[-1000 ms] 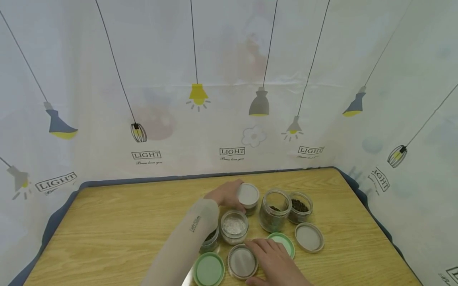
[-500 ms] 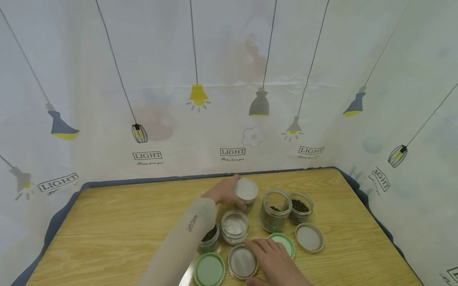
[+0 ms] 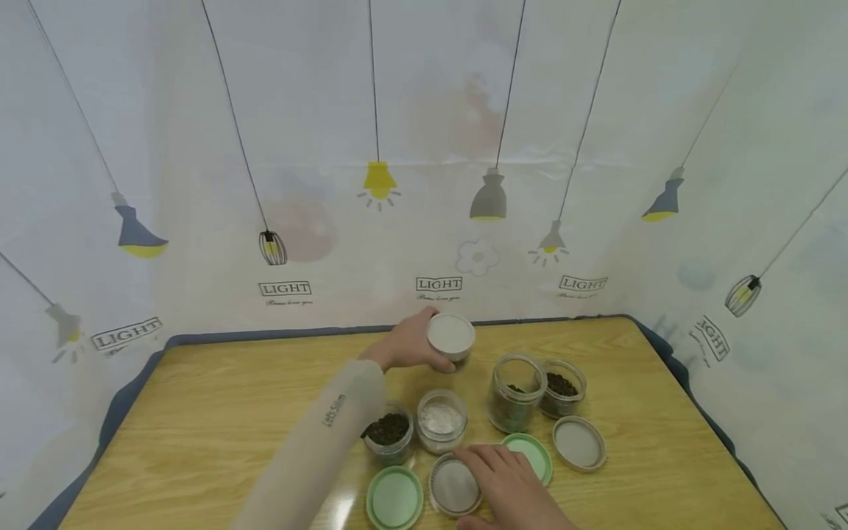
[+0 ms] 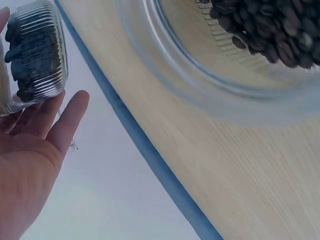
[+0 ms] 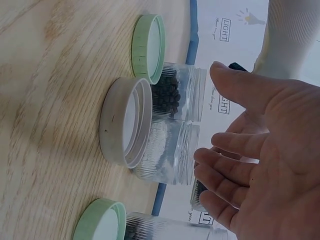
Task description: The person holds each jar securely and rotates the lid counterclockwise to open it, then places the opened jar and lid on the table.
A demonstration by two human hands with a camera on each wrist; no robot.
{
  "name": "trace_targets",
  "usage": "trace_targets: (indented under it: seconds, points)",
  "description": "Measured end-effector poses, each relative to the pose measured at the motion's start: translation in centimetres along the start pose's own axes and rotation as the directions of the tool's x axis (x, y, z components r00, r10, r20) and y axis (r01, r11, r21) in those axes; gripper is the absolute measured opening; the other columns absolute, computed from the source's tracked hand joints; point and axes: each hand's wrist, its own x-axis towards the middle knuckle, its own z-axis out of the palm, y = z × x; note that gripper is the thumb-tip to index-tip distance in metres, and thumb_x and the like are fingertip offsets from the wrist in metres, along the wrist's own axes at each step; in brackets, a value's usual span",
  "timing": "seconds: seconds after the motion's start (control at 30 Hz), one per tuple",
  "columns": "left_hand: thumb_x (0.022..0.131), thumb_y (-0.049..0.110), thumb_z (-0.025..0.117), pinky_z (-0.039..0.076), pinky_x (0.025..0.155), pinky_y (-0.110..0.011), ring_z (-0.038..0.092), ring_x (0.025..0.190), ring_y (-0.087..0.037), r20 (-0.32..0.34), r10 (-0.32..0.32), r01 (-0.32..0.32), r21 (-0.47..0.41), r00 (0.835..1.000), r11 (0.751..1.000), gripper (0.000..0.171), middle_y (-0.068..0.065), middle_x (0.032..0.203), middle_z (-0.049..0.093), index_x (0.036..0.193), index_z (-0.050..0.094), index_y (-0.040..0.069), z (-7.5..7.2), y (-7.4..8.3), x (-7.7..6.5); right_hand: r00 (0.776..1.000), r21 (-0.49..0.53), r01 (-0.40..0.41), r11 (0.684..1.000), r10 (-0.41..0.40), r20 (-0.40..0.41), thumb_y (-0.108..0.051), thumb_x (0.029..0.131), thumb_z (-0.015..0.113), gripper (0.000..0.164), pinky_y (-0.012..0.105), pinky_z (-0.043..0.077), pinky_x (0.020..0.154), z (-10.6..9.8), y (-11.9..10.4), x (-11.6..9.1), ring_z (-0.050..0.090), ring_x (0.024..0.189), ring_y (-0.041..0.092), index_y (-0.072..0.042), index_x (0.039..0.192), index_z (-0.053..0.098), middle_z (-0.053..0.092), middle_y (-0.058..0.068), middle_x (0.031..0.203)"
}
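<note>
My left hand [image 3: 407, 344] grips a ribbed glass jar [image 4: 37, 55] near the far table edge. Dark beans show through its side, and a white lid [image 3: 451, 333] tops it in the head view. The jar looks raised off the table. My right hand [image 3: 517, 487] has relaxed, slightly bent fingers and holds nothing. It hovers by a grey lid [image 3: 456, 484] and partly covers a green lid [image 3: 532, 458]. In front of my left hand stand an open jar of white grains [image 3: 442, 419] and an open jar of dark pieces [image 3: 388, 430].
To the right are a taller open jar [image 3: 517, 394] with some dark contents and a shorter jar of dark beans [image 3: 562, 386]. Another grey lid [image 3: 579, 444] and a second green lid [image 3: 394, 497] lie on the wooden table [image 3: 252, 412]. A printed cloth [image 3: 318, 250] hangs behind.
My left hand has carried the lidded jar back and slightly left, away from the other jars. The jar of dark pieces is now uncovered by the forearm. My right hand stays put.
</note>
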Motion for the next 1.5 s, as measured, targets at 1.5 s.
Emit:
trace_targets:
  seconds: [1.5]
  points:
    - [0.069, 0.034, 0.088, 0.048, 0.092, -0.041, 0.053, 0.122, -0.025, -0.207, -0.022, -0.019, -0.194, 0.978, 0.981, 0.09, -0.002, 0.136, 0.053, 0.144, 0.038, 0.022, -4.4, -9.4, -17.3, 0.997, -0.015, 0.072, 0.997, -0.072, -0.008, -0.048, 0.079, 0.077, 0.076, 0.051, 0.046, 0.091, 0.8, -3.5, 1.7, 0.054, 0.117, 0.025, -0.012, 0.139, 0.049, 0.056, 0.002, 0.133]
